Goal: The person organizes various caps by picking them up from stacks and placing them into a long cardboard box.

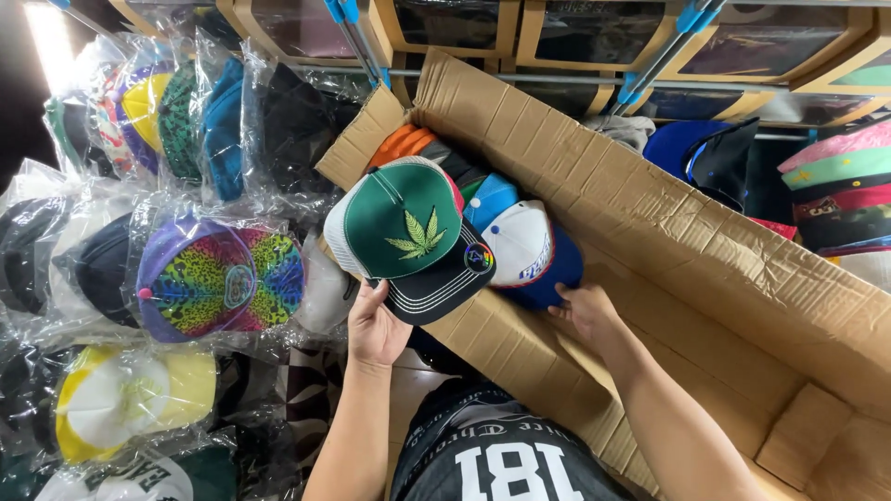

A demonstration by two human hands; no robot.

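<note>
Left hand (pixel 376 325) grips green cap (pixel 408 232) by its brim; right hand (pixel 585 311), open, touches blue-white cap (pixel 529 255) just right, inside box (pixel 650 213).

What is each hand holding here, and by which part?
The left hand holds the green cap by its dark brim edge. The right hand touches the blue-brimmed cap; grip unclear.

**Single head-worn view, looking steeply down**

One camera, mounted on the person's head. Faces downward and forward over the torso. Close range: forearms fill the lower frame, cardboard box (pixel 650 223) centre-right, bagged caps (pixel 218 278) left, shelving along the top edge.
</note>
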